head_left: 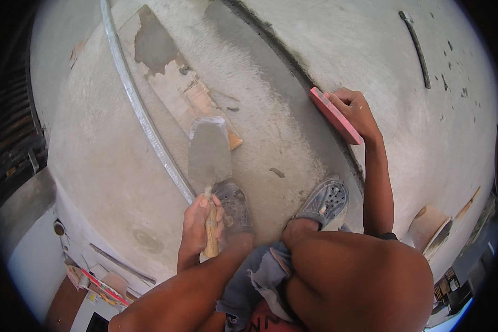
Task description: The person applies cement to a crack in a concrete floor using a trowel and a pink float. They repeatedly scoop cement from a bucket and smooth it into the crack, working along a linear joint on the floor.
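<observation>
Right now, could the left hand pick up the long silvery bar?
Probably not: the left hand is wrapped around a trowel handle, though the long silvery bar itself appears uncovered.

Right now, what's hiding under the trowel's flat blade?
Under the trowel, you can see part of a board: it runs in from above, and a corner pokes out at the right. The blade covers the rest, so I can't tell.

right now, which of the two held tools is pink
The flat block in the right hand; the trowel in the left hand is grey-bladed instead.
</observation>
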Motion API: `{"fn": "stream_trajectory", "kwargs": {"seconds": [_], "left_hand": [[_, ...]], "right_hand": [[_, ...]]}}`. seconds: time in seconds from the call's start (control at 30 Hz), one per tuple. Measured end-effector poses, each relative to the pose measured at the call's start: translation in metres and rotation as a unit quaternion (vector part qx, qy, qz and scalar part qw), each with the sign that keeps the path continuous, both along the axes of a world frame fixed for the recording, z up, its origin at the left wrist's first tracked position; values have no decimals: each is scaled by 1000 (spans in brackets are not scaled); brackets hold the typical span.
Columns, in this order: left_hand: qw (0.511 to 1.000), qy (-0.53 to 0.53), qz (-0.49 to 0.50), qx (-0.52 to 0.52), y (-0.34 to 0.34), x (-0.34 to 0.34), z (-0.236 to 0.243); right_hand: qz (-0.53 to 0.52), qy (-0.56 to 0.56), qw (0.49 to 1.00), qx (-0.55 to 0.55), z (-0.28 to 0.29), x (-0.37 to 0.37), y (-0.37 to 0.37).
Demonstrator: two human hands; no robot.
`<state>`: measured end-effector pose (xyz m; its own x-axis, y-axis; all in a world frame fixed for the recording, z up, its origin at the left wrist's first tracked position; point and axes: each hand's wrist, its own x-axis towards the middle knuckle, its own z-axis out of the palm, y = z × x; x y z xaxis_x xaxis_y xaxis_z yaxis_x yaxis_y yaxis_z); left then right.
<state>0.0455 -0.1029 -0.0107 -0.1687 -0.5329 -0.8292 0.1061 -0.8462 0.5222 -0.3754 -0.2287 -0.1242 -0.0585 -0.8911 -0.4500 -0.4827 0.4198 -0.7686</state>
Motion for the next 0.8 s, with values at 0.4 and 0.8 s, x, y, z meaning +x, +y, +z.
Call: {"fn": "stream_trajectory", "kwargs": {"seconds": [0.4,0.8], "left_hand": [[1000,17,-23,3,-8,-11,-2],[1000,5,-10,-1,-1,-4,6]], "right_hand": [[0,11,995,-98,-23,27,-65],[-21,-47,996,-70,5,7,-39]]}}
